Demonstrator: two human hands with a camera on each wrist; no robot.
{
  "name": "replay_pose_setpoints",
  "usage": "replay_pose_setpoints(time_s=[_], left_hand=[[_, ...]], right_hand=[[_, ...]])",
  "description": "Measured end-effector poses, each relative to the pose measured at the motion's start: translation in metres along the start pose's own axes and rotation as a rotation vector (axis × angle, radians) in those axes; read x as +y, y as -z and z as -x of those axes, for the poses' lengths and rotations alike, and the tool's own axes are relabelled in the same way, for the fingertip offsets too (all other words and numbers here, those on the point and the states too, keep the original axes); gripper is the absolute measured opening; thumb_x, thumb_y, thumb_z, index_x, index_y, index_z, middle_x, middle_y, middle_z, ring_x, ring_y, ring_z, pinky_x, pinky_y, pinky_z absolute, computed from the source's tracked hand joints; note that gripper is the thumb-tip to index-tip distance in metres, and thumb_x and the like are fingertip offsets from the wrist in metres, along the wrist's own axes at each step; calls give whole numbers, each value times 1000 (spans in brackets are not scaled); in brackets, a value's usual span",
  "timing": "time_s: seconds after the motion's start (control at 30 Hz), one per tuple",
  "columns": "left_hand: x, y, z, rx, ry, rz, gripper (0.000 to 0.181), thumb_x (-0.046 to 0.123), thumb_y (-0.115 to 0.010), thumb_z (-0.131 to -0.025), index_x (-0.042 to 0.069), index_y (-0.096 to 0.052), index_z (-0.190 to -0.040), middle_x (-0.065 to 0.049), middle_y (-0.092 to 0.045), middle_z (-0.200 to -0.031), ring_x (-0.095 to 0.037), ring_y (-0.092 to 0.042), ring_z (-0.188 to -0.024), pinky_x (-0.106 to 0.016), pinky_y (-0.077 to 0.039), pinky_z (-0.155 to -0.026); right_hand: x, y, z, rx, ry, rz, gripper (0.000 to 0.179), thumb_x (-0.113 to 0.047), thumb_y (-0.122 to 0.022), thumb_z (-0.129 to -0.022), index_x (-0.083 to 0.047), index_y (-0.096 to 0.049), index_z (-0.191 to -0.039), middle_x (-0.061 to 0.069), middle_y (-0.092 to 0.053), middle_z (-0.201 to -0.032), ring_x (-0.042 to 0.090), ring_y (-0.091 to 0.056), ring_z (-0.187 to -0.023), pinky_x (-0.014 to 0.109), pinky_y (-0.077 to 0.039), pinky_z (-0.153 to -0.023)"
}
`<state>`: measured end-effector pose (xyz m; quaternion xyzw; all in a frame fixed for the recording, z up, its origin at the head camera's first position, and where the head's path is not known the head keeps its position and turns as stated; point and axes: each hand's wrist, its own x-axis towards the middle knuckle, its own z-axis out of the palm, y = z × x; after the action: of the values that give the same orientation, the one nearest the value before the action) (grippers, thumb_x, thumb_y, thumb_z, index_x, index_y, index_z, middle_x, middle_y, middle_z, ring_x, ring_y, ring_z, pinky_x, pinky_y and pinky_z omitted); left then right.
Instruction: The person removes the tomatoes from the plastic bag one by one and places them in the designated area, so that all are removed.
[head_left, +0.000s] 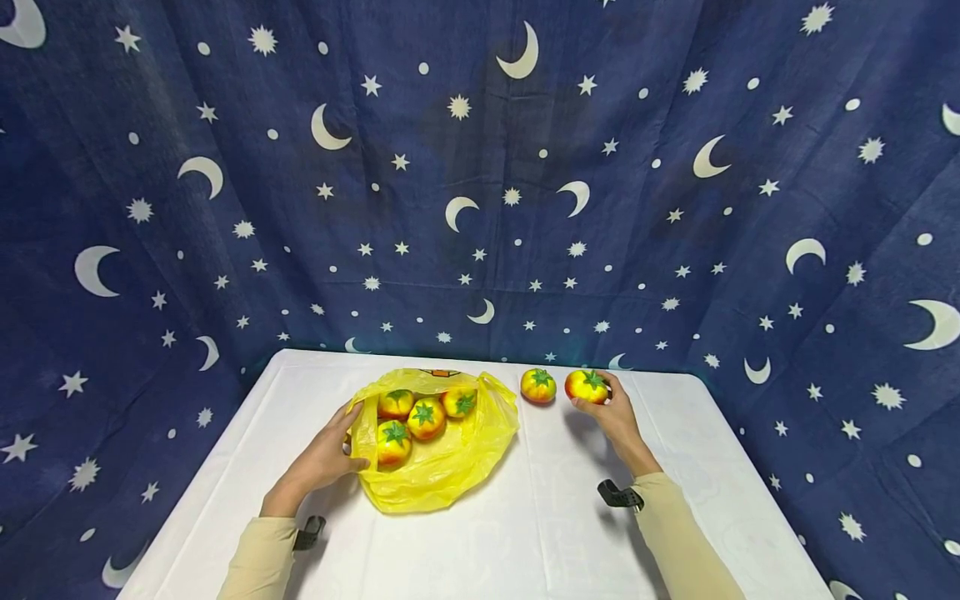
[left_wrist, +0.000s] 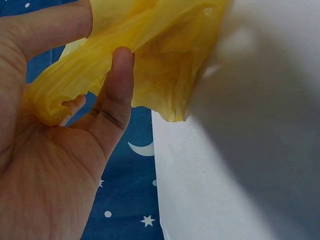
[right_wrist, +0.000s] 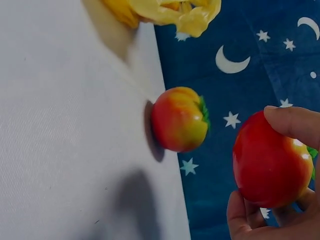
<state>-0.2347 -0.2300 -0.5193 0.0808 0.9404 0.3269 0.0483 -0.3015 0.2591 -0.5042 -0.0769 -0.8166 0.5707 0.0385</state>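
Note:
A yellow plastic bag (head_left: 442,479) lies on the table with its mouth spread wide. Inside it sit several red-and-yellow tomatoes (head_left: 427,418) with green star-shaped tops. My left hand (head_left: 326,454) grips the bag's left edge, where the left wrist view shows the gathered plastic (left_wrist: 90,65) running between thumb and fingers. At the far right, my right hand (head_left: 618,417) holds another tomato (right_wrist: 270,160) between thumb and fingers, raised over the table. One more tomato (head_left: 537,386) rests on the cloth between the bag and that hand.
A white cloth (head_left: 525,533) covers the table. Its far edge runs just behind the bag and the loose tomato. A dark blue curtain (head_left: 480,167) with moons and stars hangs behind and along both sides.

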Motion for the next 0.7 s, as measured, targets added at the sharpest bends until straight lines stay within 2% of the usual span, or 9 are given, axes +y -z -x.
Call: replay_pose_setpoints(time_s=[0.2,0.7], left_hand=[[0,1,0,2,-6,6,103,16,-84,-75,6,-21,-156,-20,-17,-162,-36,-57,-115,-49,-52,-95],[0,0,0,-3,2,19,104,16,-84,-75,6,-21,-156,-17,-18,-162,-28,-57,-106,-40,-55,-83]], right_hand=[[9,-3,-11,10,-8,17,83,-14,-79,-79,-12,-35,-149,20,-41,-146,34,-39,-131,48,-32,-113],[22,-10,-25,32,-13,28,82,-11,-79,-77,-11,-38,-148,21,-41,-148,37,-39,-133,50,-28,-116]])
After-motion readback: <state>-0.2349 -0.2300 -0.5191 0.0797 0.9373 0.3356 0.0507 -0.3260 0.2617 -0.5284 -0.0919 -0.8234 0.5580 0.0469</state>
